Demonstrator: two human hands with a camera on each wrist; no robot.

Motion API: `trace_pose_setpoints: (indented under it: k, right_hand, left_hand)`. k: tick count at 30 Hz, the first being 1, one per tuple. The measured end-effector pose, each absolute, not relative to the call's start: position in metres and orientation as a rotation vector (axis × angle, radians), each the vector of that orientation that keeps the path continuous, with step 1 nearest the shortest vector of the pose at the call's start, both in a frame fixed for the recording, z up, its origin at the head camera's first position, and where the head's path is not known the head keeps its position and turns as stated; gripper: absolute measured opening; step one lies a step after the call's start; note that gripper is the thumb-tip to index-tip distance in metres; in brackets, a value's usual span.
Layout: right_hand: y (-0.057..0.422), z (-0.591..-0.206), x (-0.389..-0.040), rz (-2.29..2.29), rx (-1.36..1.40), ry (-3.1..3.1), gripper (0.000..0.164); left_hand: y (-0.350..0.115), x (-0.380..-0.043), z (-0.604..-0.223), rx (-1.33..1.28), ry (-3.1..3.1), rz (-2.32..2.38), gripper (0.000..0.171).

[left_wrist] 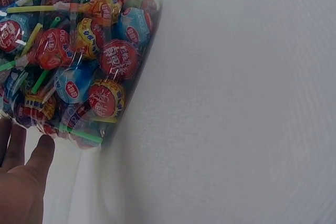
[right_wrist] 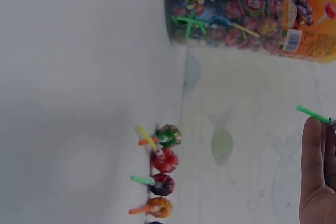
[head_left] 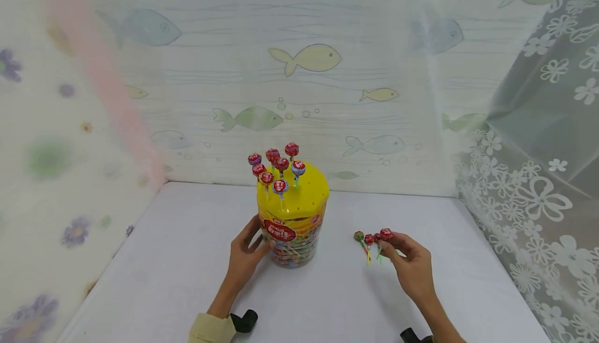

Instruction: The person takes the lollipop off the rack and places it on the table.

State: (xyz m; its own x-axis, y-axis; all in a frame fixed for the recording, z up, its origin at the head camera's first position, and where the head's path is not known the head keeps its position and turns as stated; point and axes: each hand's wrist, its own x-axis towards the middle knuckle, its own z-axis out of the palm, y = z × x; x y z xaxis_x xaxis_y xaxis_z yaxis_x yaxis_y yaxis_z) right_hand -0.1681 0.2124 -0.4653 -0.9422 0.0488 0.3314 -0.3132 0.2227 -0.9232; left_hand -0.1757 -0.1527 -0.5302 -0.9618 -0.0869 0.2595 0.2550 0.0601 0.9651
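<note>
- Lollipops (head_left: 280,187): eight upright on one jar (head_left: 297,247), mid-frame.
- Left hand (head_left: 244,260), half-spread, grips the jar.
- Right hand (head_left: 412,270), lower right, tightly pinches one.
- Five loose lollipops (right_wrist: 165,160): right wrist view, bottom.

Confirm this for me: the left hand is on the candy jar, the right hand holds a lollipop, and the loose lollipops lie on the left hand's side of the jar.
One thing is wrong: the loose lollipops lie on the right hand's side of the candy jar, as the head view shows. The left hand is on the jar, and the right hand holds a lollipop.
</note>
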Motion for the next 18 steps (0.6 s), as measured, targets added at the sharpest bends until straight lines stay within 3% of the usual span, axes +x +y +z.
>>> trace_pose_setpoints:
  k: [18]
  right_hand:
    - [0.233, -0.485, -0.168, 1.719, 0.014, -2.388, 0.025]
  left_hand:
    - [-0.154, -0.174, -0.528, -0.175, -2.093, -2.018, 0.075]
